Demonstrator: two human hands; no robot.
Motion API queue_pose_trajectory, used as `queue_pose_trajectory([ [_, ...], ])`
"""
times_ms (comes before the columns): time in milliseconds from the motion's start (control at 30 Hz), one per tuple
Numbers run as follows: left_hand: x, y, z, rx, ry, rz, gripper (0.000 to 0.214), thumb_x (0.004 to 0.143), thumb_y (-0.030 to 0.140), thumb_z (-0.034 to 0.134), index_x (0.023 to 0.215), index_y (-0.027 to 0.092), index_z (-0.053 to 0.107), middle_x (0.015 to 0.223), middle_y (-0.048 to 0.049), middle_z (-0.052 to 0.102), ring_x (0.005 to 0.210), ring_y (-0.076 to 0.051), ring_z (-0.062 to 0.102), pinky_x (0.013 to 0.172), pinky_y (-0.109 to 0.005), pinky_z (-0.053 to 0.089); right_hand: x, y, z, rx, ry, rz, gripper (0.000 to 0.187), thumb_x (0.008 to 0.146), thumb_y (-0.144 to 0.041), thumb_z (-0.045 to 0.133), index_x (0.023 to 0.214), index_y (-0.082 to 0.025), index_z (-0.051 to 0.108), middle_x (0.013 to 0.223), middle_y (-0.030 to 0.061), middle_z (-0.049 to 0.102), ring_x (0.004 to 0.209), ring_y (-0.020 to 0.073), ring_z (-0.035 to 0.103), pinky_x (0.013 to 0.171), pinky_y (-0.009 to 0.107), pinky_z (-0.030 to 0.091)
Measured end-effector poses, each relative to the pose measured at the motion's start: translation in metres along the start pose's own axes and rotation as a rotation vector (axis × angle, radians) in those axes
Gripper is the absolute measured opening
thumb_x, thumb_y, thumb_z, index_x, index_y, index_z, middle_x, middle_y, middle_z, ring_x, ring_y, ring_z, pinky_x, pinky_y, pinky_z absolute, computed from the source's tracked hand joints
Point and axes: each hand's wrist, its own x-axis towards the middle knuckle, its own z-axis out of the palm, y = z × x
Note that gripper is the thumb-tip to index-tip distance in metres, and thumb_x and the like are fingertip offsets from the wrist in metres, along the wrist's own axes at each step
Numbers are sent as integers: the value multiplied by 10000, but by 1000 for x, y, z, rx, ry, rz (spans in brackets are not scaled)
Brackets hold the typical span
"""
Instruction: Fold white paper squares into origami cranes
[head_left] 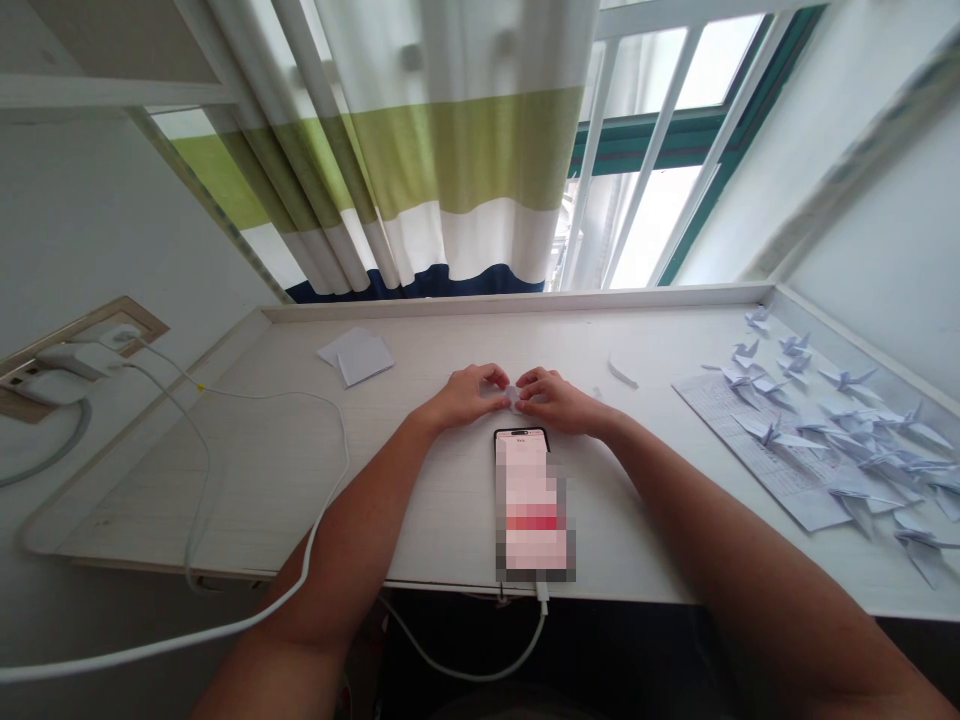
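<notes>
Pinched between left hand (469,392) and right hand (559,398), 12 o'clock from the phone (532,505): small folded paper (514,396), seemingly mid-fold. Finished paper cranes (847,440) piled at 3 o'clock, spare squares (356,355) unfolded at 10 o'clock

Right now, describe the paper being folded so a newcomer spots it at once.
Start at the white desk under the curtained window and find the phone at its near edge. Just beyond the phone's top, the left hand and right hand meet on a small folded paper. It is the only piece being pinched; the paper cranes lie far right, the flat squares back left.
</notes>
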Motion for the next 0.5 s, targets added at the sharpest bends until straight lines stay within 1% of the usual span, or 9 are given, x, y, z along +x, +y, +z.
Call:
queue_pose_trajectory([
  [67, -1, 1, -1, 6, -22, 16, 318, 807, 364, 733, 1104, 258, 689, 1087, -30, 734, 1057, -230, 650, 1016, -393, 457, -1, -3, -4, -3, -24, 6, 192, 886, -389, 657, 871, -253, 792, 1336, 99, 611, 1299, 336, 504, 1119, 540, 395],
  [133, -1, 2, -3, 35, -54, 48, 331, 827, 347, 716, 1154, 294, 694, 1120, -15, 731, 1109, -234, 627, 1057, -409, 425, -2, -5, -8, -5, -52, -6, 206, 912, -364, 620, 871, -283, 805, 1339, 69, 623, 1317, 334, 502, 1132, 533, 383],
  [200, -2, 2, -5, 69, -80, 77, 272, 837, 324, 703, 1108, 309, 724, 1141, -2, 727, 1149, -237, 603, 1087, -416, 394, -1, -5, -10, 12, -64, -57, 259, 939, -300, 564, 859, -289, 810, 1299, 52, 656, 1267, 308, 552, 1120, 503, 398],
  [267, -2, 2, -6, 73, -88, 90, 197, 833, 306, 703, 1024, 296, 749, 1135, 2, 728, 1152, -234, 596, 1094, -406, 388, 1, -2, -8, 41, -29, -110, 263, 935, -242, 553, 860, -258, 805, 1205, 58, 701, 1154, 267, 624, 1069, 445, 447],
  [333, -1, 0, -7, 46, -89, 95, 159, 826, 300, 708, 976, 280, 755, 1111, 0, 734, 1138, -229, 603, 1085, -389, 400, 3, 2, -4, 40, 67, -113, 191, 899, -215, 602, 879, -216, 792, 1081, 74, 733, 1041, 242, 660, 976, 388, 501],
  [400, -1, -3, -7, 21, -83, 96, 151, 822, 302, 709, 962, 270, 754, 1096, -5, 740, 1133, -227, 610, 1075, -379, 415, 5, 6, 1, -21, 140, -128, 153, 873, -199, 636, 895, -206, 786, 1035, 77, 738, 1017, 242, 658, 945, 371, 506],
  [500, -1, -5, -6, 19, -68, 83, 142, 822, 305, 702, 951, 264, 748, 1087, -11, 743, 1121, -226, 623, 1061, -378, 436, 6, 9, 5, -134, 152, -184, 171, 885, -208, 639, 945, -237, 797, 1072, 74, 734, 1036, 254, 646, 972, 398, 484],
])
